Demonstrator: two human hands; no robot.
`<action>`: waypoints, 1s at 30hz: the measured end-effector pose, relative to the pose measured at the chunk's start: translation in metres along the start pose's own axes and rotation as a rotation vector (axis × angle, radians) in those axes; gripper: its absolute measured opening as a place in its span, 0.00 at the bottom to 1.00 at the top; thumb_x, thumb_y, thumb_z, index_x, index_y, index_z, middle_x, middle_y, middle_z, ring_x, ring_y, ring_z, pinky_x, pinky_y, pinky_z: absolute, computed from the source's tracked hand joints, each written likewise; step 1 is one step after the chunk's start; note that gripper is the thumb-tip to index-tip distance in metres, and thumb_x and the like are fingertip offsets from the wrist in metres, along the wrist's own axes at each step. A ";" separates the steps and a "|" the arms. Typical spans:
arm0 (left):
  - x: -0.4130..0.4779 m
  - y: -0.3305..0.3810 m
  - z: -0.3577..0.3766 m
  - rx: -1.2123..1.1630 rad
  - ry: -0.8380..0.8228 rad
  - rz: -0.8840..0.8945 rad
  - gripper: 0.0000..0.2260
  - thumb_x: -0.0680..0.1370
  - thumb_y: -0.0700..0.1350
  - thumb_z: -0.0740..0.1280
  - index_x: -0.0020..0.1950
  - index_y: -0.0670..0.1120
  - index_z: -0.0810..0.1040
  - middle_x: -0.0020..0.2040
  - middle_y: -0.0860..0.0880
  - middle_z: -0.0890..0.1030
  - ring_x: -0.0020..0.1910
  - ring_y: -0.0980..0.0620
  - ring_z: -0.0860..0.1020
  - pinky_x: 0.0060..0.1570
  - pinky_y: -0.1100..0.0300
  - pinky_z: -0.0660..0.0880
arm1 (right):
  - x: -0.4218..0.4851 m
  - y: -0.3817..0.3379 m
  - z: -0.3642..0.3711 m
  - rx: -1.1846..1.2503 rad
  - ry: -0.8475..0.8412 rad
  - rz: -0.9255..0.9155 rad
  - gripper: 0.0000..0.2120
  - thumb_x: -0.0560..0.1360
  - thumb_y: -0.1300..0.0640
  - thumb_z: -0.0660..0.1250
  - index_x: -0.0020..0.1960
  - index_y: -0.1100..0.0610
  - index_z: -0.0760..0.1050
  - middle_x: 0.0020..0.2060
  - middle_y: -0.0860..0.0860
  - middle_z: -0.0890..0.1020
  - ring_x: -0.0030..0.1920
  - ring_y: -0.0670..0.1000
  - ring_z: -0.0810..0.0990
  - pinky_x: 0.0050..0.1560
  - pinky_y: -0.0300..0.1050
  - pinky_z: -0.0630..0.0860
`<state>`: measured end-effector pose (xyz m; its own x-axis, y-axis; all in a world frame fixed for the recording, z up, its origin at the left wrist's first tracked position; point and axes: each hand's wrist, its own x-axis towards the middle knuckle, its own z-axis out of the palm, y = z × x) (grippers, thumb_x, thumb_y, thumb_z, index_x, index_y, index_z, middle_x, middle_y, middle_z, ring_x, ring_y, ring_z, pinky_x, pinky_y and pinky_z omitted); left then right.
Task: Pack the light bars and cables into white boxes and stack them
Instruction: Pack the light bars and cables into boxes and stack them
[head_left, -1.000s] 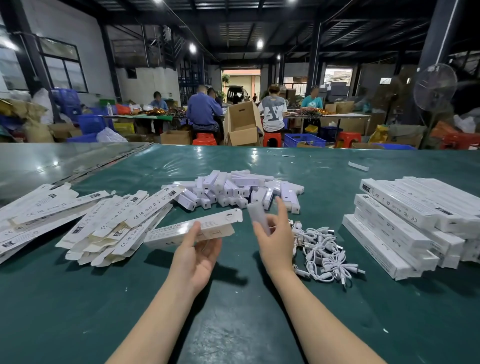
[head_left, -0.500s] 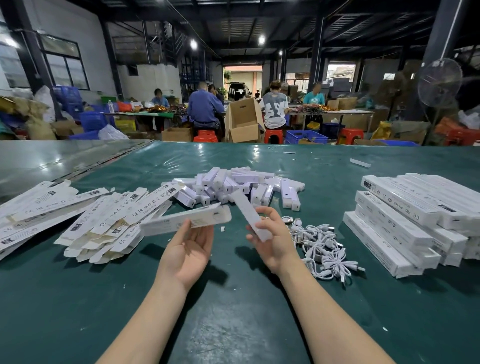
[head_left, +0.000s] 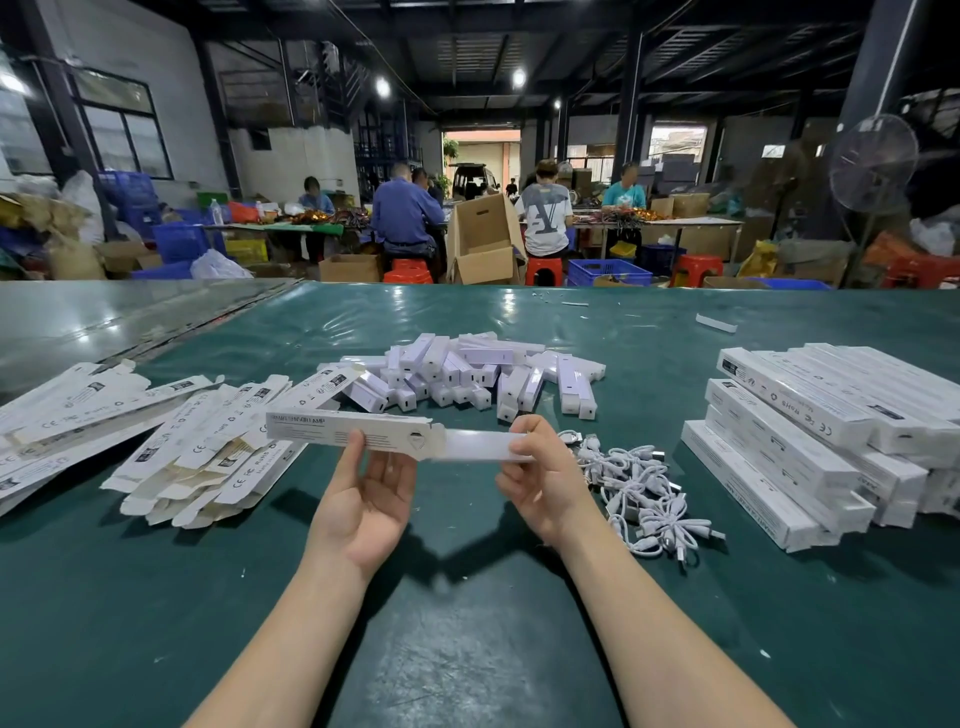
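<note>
My left hand (head_left: 371, 491) holds a long white box (head_left: 332, 428) level above the green table (head_left: 467, 649), its open end facing right. My right hand (head_left: 540, 480) grips a white light bar (head_left: 478, 446) whose left end sits partly inside that open end. A pile of white light bars (head_left: 467, 371) lies behind the hands. Coiled white cables (head_left: 641, 491) lie in a heap just right of my right hand. Flat, unfolded white boxes (head_left: 171, 441) spread over the left of the table. Packed white boxes (head_left: 815, 441) are stacked at the right.
A grey table surface (head_left: 104, 322) adjoins at the far left. Beyond the table's far edge, several people sit at workbenches among cardboard cartons (head_left: 485, 241), blue crates (head_left: 608, 271) and red stools (head_left: 543, 270). A standing fan (head_left: 872, 161) is at the back right.
My right hand turned the light bar from upright to level and moved it left into the open end of the box. My left hand levelled the box.
</note>
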<state>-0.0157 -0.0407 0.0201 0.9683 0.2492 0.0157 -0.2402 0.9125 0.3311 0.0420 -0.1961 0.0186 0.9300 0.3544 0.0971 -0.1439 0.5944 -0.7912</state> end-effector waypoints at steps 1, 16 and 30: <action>0.000 0.000 0.000 0.018 0.018 -0.002 0.39 0.33 0.40 0.83 0.44 0.44 0.81 0.39 0.48 0.84 0.35 0.53 0.83 0.36 0.59 0.80 | 0.001 0.001 0.001 -0.037 -0.003 -0.005 0.10 0.59 0.66 0.60 0.36 0.56 0.63 0.21 0.47 0.65 0.19 0.43 0.61 0.20 0.32 0.55; 0.000 -0.003 0.002 0.298 0.266 0.162 0.05 0.76 0.36 0.65 0.44 0.46 0.75 0.39 0.48 0.82 0.41 0.52 0.78 0.31 0.64 0.79 | 0.002 0.007 0.002 -0.169 0.081 -0.064 0.15 0.73 0.73 0.61 0.39 0.57 0.60 0.26 0.53 0.69 0.19 0.45 0.67 0.19 0.35 0.65; -0.007 -0.011 0.007 0.477 0.130 0.219 0.08 0.76 0.32 0.62 0.42 0.45 0.72 0.34 0.49 0.80 0.31 0.56 0.81 0.31 0.64 0.78 | -0.006 0.008 0.012 -0.071 -0.118 0.071 0.09 0.71 0.71 0.59 0.44 0.60 0.75 0.31 0.52 0.81 0.26 0.46 0.76 0.27 0.37 0.74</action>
<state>-0.0191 -0.0547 0.0230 0.8754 0.4827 0.0259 -0.3488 0.5937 0.7251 0.0316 -0.1846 0.0192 0.8715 0.4786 0.1068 -0.1795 0.5142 -0.8387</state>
